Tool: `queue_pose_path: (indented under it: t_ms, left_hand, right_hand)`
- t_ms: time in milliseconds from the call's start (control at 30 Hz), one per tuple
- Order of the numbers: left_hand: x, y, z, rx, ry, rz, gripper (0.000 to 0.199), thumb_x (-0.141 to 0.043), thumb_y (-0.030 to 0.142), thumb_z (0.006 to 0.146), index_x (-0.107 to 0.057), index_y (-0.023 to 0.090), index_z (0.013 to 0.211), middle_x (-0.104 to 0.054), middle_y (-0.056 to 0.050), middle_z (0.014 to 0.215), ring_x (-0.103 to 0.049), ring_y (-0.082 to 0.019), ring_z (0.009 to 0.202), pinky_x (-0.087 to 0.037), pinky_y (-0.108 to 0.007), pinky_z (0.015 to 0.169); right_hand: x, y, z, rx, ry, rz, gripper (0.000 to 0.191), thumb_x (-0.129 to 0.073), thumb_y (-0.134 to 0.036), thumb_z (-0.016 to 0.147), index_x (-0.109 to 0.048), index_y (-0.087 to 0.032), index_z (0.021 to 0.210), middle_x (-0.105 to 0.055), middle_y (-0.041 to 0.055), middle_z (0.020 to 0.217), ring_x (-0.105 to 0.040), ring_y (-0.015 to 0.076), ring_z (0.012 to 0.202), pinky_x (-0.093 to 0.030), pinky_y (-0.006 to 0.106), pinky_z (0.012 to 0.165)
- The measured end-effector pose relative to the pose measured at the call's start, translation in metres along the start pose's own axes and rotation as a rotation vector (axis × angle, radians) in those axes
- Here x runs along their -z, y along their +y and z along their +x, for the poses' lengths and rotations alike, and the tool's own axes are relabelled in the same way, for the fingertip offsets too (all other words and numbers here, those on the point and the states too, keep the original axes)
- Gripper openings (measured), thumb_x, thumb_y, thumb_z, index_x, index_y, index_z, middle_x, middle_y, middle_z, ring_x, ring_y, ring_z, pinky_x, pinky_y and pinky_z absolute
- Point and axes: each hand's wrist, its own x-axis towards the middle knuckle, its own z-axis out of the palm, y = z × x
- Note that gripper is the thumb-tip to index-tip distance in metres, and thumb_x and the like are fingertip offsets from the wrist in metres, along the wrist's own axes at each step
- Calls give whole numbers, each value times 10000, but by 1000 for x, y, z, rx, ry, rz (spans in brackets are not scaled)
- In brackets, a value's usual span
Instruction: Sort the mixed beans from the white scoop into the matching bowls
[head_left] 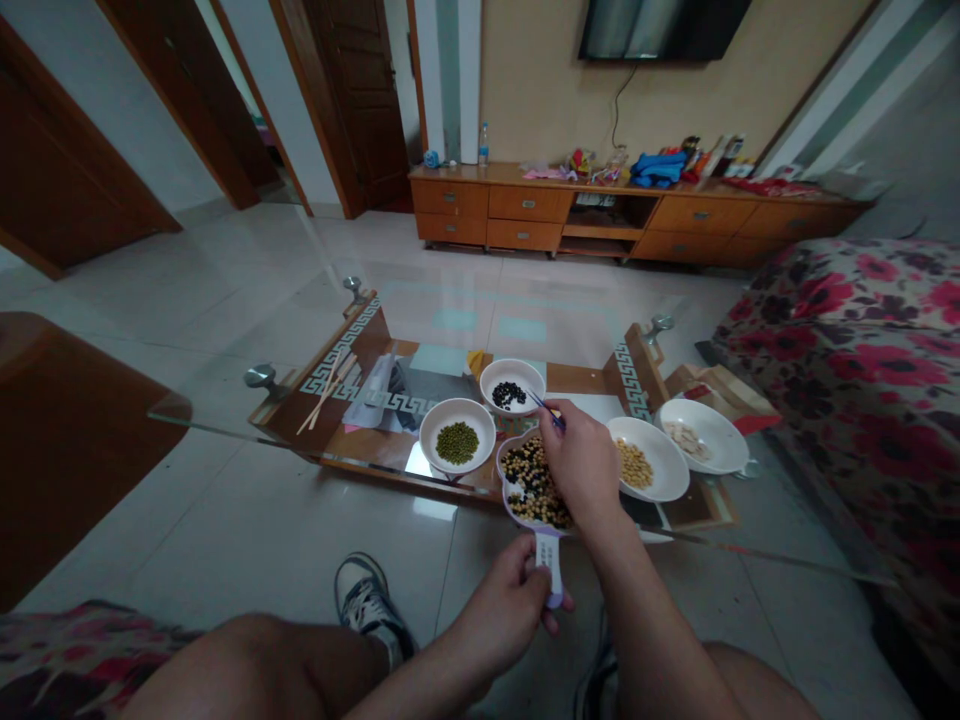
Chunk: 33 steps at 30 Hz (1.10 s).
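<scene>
My left hand (504, 610) is closed around the white and purple handle (550, 560) of a purple-rimmed tray (501, 478). Mixed beans (534, 485), black and yellowish, cover the tray's floor. In my right hand (585, 465) is a slim blue tool that looks like tweezers (553, 413), its tip over the white bowl (541, 375) of black beans (509, 396). Left of the tray stands a white bowl (427, 440) of green mung beans (457, 442). To the right, a white bowl (671, 485) holds yellow soybeans (635, 466), partly hidden by my right hand.
Everything rests on a glass table (225, 415) with metal fittings. At the right is another white bowl (724, 440) with pale flat pieces, beside a paper bag (727, 395). Chopsticks (321, 395) lie left. A flowered sofa (862, 370) stands right, a wooden cabinet (529, 205) beyond.
</scene>
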Motion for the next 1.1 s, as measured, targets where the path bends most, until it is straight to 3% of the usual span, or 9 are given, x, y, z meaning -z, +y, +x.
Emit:
queue_pose_path:
  t_ms: [167, 300, 367, 567, 733, 1100]
  left_hand:
    - [0, 1, -1, 10, 4, -21, 374, -478, 366, 821, -510, 127, 1107, -639, -46, 775, -505, -107, 568, -380, -240, 563]
    - [-1, 2, -1, 11, 11, -41, 389, -499, 374, 800, -512, 124, 1097, -638, -56, 783, -535, -132, 613, -406, -260, 588]
    - [-1, 1, 0, 10, 15, -36, 373, -485, 365, 806, -517, 124, 1090, -643, -56, 784, -525, -124, 588, -404, -259, 588]
    - [-2, -1, -1, -9, 52, 0, 313, -413, 279, 816, -517, 127, 1069, -644, -42, 767, -515, -104, 561, -379, -235, 565]
    - [-2, 2, 0, 2, 46, 7, 331, -408, 260, 800, -508, 123, 1083, -642, -34, 746, -524, -108, 555, -385, -237, 570]
    - [-3, 7, -3, 28, 54, -10, 346, -445, 256, 737, -525, 141, 1053, -600, -17, 762, -522, -117, 570, -359, -242, 553]
  right_hand:
    - [31, 22, 4, -116, 127, -5, 355, -461, -431, 898, -708, -204, 1015, -726, 89, 790, -629, 210, 682, -396, 305, 638]
    - [52, 43, -12, -156, 216, -85, 363, -489, -452, 865, -716, -181, 949, -704, 94, 731, -626, 222, 652, -389, 301, 600]
    - [53, 51, -29, -167, 188, -123, 369, -497, -472, 860, -712, -187, 954, -700, 92, 715, -630, 222, 627, -371, 289, 557]
    - [42, 60, -73, -125, -126, -154, 272, -494, -435, 881, -663, -240, 967, -704, 40, 704, -656, 208, 628, -370, 259, 543]
    - [39, 53, -74, -28, -253, -149, 245, -475, -389, 890, -656, -231, 935, -719, 39, 753, -673, 198, 689, -372, 250, 560]
    - [29, 48, -72, 39, -375, -195, 212, -483, -330, 895, -670, -247, 952, -733, 30, 812, -688, 188, 730, -370, 252, 578]
